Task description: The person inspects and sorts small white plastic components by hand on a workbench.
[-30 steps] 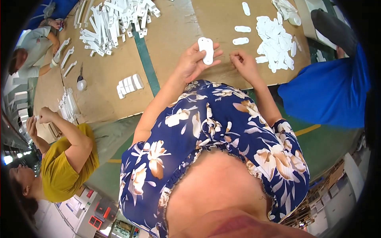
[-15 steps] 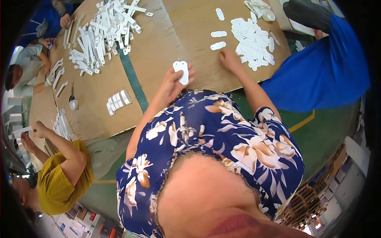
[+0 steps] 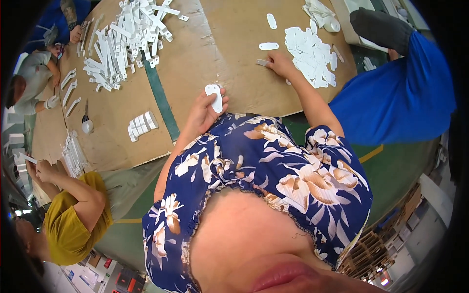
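Note:
My left hand (image 3: 205,110) is closed round a small stack of white oblong plates (image 3: 214,97) with rounded ends and small holes. Its thumb presses on the top plate, just above the table's near edge. Out to the right, my right hand (image 3: 281,65) pinches the end of another white oblong plate (image 3: 262,63), seen tilted, close over the table top. Past that hand lie a single flat white plate (image 3: 268,46) and, farther off, one more plate (image 3: 271,21). A heap of the same plates (image 3: 309,54) spreads to the right of my right hand.
A big pile of white bent strips (image 3: 122,41) covers the far left of the brown table (image 3: 195,63). A row of white rolls (image 3: 142,126) and scissors (image 3: 86,113) lie left. Co-workers sit along the left side. Blue cloth (image 3: 395,93) hangs at the right.
My right hand has picked up one of the two nearer loose plates. In my left hand, the fanned plates now sit more squarely together, and that hand has shifted slightly left and nearer.

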A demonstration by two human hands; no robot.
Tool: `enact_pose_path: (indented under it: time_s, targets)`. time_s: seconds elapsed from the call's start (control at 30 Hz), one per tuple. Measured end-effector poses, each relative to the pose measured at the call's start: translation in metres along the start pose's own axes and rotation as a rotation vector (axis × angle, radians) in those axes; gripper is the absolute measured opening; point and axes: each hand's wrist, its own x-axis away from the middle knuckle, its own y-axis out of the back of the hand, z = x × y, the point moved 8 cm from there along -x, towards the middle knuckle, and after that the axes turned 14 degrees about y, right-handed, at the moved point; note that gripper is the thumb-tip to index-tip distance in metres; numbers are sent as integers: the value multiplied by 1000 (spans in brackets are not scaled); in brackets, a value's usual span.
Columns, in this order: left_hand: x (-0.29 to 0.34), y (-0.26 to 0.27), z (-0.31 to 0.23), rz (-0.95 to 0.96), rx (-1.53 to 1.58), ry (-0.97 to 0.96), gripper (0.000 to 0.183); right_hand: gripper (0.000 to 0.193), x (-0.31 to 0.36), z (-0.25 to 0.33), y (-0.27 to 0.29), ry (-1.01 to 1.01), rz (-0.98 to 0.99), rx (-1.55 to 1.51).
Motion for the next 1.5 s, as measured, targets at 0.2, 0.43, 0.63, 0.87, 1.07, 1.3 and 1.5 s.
enact_pose_path:
  time_s: [0.2, 0.43, 0.63, 0.87, 1.07, 1.3, 1.5]
  targets:
    - [-2, 1, -5, 7, 25, -24, 26, 14, 1, -25, 25, -152, -269, -143]
    - [-1, 11, -9, 5, 44, -33, 24, 11, -23, 16, 37, 28, -28, 43]
    - [-9, -21, -32, 276, 289, -230, 23, 13, 21, 173, 75, 571, -505, -341]
    - [-4, -48, -52, 384, 242, -343, 33, 19, 51, 229, 80, 763, -568, -351]
    - [-6, -55, -43, 376, 251, -264, 32, 13, 39, 199, 13, 178, -120, -1091]
    - [-27, -10, -14, 28, 261, -141, 19, 22, 16, 145, 23, 73, -162, -441]
    - [-27, 0, -4, 52, 149, 14, 19, 29, -34, -7, 40, -75, -308, 172]
